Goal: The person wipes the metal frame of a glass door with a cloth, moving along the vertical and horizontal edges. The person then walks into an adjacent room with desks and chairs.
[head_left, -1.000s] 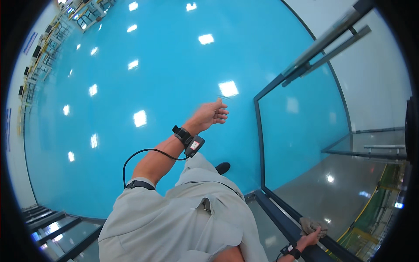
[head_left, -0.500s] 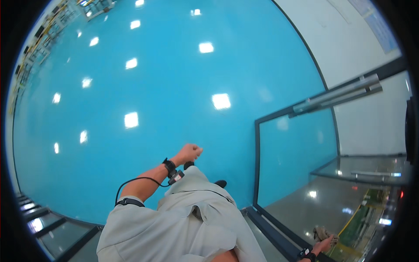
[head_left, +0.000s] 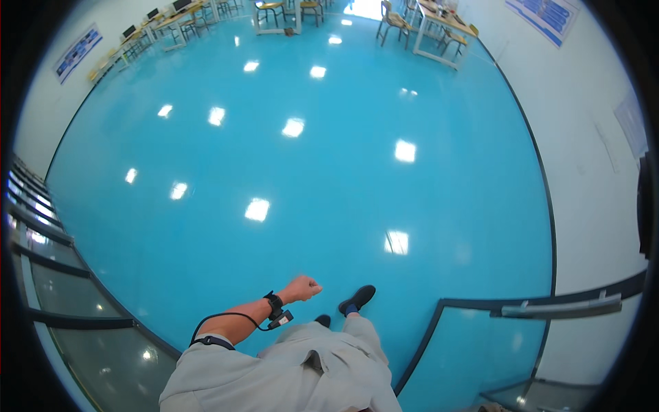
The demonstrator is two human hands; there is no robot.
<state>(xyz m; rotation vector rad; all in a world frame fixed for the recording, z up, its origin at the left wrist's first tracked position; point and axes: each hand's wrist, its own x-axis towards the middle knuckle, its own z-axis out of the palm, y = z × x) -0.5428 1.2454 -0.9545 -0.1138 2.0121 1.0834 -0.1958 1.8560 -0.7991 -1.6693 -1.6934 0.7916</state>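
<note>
My left hand (head_left: 302, 288) hangs over the blue floor in front of my body, its fingers curled in a loose fist. Nothing shows in it. A dark wristband with a small box and a black cable sits on that wrist. My right hand is out of sight. At the bottom edge, to the right, a sliver of crumpled brownish cloth (head_left: 491, 408) shows. Near it stands a glass door (head_left: 473, 350) with a dark frame and a silver bar handle (head_left: 559, 310).
Glossy blue floor (head_left: 329, 185) stretches ahead. Tables (head_left: 439, 20) and chairs (head_left: 392, 26) stand at the far end. A white wall (head_left: 549, 110) runs along the right, and dark-framed glass panels (head_left: 82, 288) line the left. My dark shoe (head_left: 357, 299) is stepped forward.
My view has turned and moved forward, so the far tables show. The glass door has slid toward the lower right. My right hand, which held the brownish cloth, has left view.
</note>
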